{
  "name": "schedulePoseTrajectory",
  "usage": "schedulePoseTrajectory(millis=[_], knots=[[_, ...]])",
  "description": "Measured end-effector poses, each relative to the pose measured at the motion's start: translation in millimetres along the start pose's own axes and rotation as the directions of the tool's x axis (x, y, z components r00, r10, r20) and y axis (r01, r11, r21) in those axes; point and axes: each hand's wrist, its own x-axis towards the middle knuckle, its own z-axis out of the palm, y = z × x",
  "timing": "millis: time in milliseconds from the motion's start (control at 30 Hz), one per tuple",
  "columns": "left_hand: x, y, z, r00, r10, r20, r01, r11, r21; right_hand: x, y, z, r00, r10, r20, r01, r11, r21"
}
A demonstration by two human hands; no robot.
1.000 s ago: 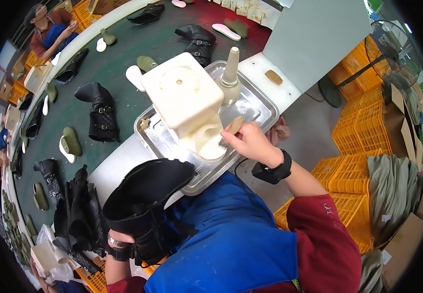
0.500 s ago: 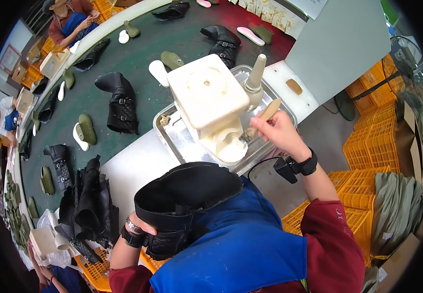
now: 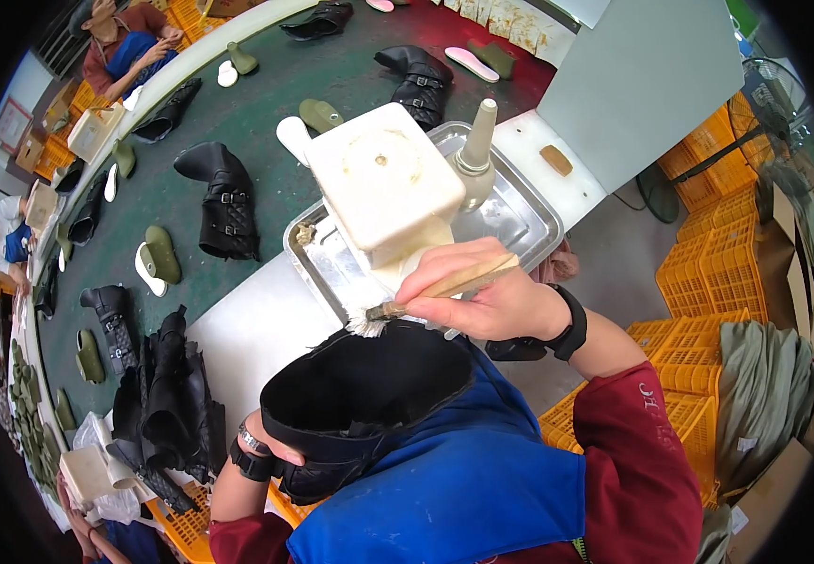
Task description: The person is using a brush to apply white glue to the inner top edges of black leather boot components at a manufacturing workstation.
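In my left hand (image 3: 275, 444) is a black boot upper (image 3: 369, 381), its wide opening turned upward against my blue apron (image 3: 444, 479). My fingers wrap its left side. A wooden-handled brush (image 3: 468, 280) is gripped in my right hand (image 3: 496, 301). Its bristles are coated white and hang just above the boot's far rim; whether they touch it I cannot tell. Behind the brush stands a white square pot (image 3: 383, 179), its mouth mostly hidden by my right hand. A metal tray (image 3: 540, 224) lies under the pot and a pale bottle with a tapered nozzle (image 3: 474, 160).
Black boots (image 3: 228, 207), green boot-shaped pieces (image 3: 162, 254) and white insoles (image 3: 289, 139) lie on the green conveyor (image 3: 275, 103). More boot uppers (image 3: 167, 404) are heaped at left. Yellow crates (image 3: 708, 282) stand at right. Co-workers (image 3: 134, 47) sit across the belt.
My right hand has brought the brush from the pot's mouth leftward and nearer to me, over the boot's far rim. My left hand keeps its hold. The view has shifted slightly.
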Motion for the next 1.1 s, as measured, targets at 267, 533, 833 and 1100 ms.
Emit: schedulePoseTrajectory(millis=[267,533,833,1100], knots=[[-16,5,6,0.993,-0.012,-0.116,0.028,0.990,0.141,-11,10,6,0.996,0.050,-0.076,-0.052,0.998,-0.034],[-41,9,16,0.978,-0.026,-0.207,0.083,0.959,0.272,-16,4,11,0.964,0.172,-0.201,-0.175,0.985,0.005],[-24,24,20,0.952,-0.030,-0.303,0.161,0.894,0.418,-4,5,11,0.974,0.192,-0.122,-0.202,0.977,-0.071],[-14,24,40,0.925,0.075,-0.371,0.146,0.835,0.531,7,13,7,0.954,0.262,-0.147,-0.260,0.965,0.029]])
